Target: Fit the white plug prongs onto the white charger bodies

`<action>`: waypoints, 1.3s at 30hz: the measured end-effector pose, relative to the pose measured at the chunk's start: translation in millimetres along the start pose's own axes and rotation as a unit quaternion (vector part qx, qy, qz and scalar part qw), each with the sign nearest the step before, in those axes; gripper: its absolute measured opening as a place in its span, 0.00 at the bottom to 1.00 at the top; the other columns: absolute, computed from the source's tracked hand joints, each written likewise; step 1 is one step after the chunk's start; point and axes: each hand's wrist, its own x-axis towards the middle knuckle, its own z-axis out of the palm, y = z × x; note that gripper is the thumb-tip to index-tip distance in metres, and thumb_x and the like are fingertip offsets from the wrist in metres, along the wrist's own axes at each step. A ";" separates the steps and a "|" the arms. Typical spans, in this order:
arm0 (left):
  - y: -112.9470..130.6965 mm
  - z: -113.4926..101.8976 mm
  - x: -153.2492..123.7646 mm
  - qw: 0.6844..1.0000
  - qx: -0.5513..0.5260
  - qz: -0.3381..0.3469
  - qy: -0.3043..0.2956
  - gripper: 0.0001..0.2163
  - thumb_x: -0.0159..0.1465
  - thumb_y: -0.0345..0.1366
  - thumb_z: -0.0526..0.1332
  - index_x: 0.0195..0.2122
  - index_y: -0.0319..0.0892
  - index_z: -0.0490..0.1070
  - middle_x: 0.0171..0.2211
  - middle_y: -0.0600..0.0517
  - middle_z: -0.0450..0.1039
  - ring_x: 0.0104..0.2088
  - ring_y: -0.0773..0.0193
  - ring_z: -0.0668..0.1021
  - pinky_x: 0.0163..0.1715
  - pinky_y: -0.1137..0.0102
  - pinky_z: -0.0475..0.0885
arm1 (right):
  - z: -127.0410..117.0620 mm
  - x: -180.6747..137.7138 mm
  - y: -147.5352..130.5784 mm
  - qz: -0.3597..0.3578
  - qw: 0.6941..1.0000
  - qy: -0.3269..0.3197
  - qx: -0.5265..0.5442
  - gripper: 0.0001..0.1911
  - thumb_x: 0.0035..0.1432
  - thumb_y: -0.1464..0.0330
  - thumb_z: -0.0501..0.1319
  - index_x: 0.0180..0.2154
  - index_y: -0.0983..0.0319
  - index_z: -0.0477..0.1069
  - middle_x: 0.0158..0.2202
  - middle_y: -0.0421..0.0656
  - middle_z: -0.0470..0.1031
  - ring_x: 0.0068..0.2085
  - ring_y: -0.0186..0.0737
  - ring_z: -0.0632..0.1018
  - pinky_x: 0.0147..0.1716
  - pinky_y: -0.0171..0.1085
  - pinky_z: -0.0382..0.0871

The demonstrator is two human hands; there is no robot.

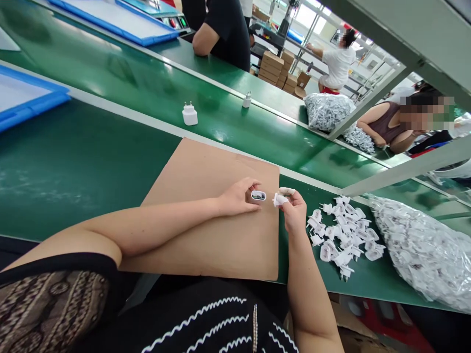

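Note:
My left hand [239, 197] curls its fingers and thumb around a white charger housing [258, 195] over the brown cardboard sheet. The housing's open end faces up, with small parts showing inside. Just to the right, my right hand [294, 208] pinches a white plug cap [280, 199] between thumb and fingers; white coverings wrap some of its fingertips. A small gap separates the cap from the housing. Beside my right hand lies a loose pile of white plug caps [342, 230] with pins.
Cardboard [206, 235] covers part of the green bench. A clear bag of white parts [423, 250] stands right of the pile. On the green conveyor [147, 93] stand two white chargers [190, 114]. Blue-rimmed trays [33, 105] lie left; a metal post [368, 100] slants at right. Co-workers sit beyond.

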 end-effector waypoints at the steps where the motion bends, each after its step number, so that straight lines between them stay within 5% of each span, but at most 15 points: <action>1: -3.6 -0.1 1.5 1.000 -0.015 -0.008 -0.006 0.21 0.55 0.40 0.75 0.49 0.42 0.76 0.44 0.48 0.77 0.44 0.56 0.79 0.46 0.63 0.75 | 1.0 -2.0 -2.2 -0.004 1.000 -0.013 -0.005 0.16 0.48 0.61 0.73 0.38 0.61 0.76 0.32 0.41 0.80 0.30 0.36 0.78 0.30 0.37 0.74; 5: -10.1 0.0 6.3 0.999 -0.031 -0.007 -0.037 0.11 0.59 0.40 0.71 0.41 0.42 0.80 0.38 0.49 0.78 0.41 0.57 0.79 0.43 0.64 0.73 | 5.1 -10.5 -8.3 -0.045 0.995 -0.077 -0.032 0.18 0.48 0.60 0.76 0.41 0.59 0.79 0.41 0.45 0.82 0.41 0.43 0.82 0.43 0.44 0.80; 7: -9.9 0.6 6.9 0.999 -0.031 -0.001 -0.043 0.11 0.58 0.40 0.72 0.41 0.42 0.81 0.38 0.49 0.79 0.42 0.56 0.79 0.45 0.63 0.73 | 8.1 -15.0 -9.3 -0.103 0.987 -0.073 -0.097 0.16 0.51 0.61 0.75 0.41 0.57 0.80 0.42 0.44 0.80 0.41 0.42 0.81 0.42 0.44 0.80; 12: -9.0 0.7 7.1 0.998 -0.035 -0.004 -0.045 0.09 0.59 0.41 0.72 0.38 0.43 0.82 0.39 0.48 0.79 0.43 0.55 0.79 0.45 0.63 0.73 | 17.0 -22.1 -9.6 -0.238 0.926 -0.046 -0.290 0.10 0.63 0.62 0.67 0.44 0.55 0.82 0.38 0.43 0.76 0.35 0.39 0.77 0.37 0.41 0.78; 18: -8.1 -2.5 9.4 0.998 -0.034 -0.005 -0.051 0.08 0.58 0.41 0.72 0.35 0.44 0.82 0.37 0.48 0.79 0.41 0.55 0.79 0.44 0.63 0.74 | 18.5 -18.3 -8.2 -0.281 0.877 -0.052 -0.385 0.09 0.66 0.63 0.63 0.46 0.54 0.80 0.42 0.45 0.81 0.45 0.46 0.79 0.46 0.47 0.77; 33: -14.3 -1.0 10.8 0.999 -0.035 -0.014 -0.040 0.08 0.57 0.43 0.73 0.32 0.44 0.82 0.35 0.49 0.78 0.40 0.56 0.79 0.44 0.64 0.74 | 24.3 -12.7 -10.0 -0.297 0.860 -0.059 -0.410 0.08 0.64 0.66 0.62 0.40 0.56 0.80 0.37 0.45 0.81 0.41 0.46 0.78 0.41 0.44 0.75; 39: 3.1 0.3 6.2 0.998 -0.004 -0.011 -0.055 0.10 0.57 0.45 0.69 0.29 0.44 0.79 0.33 0.48 0.79 0.38 0.54 0.79 0.44 0.62 0.73 | 22.3 -23.0 2.0 -0.221 0.915 -0.029 -0.335 0.08 0.59 0.66 0.66 0.40 0.56 0.82 0.33 0.43 0.79 0.38 0.44 0.76 0.43 0.42 0.73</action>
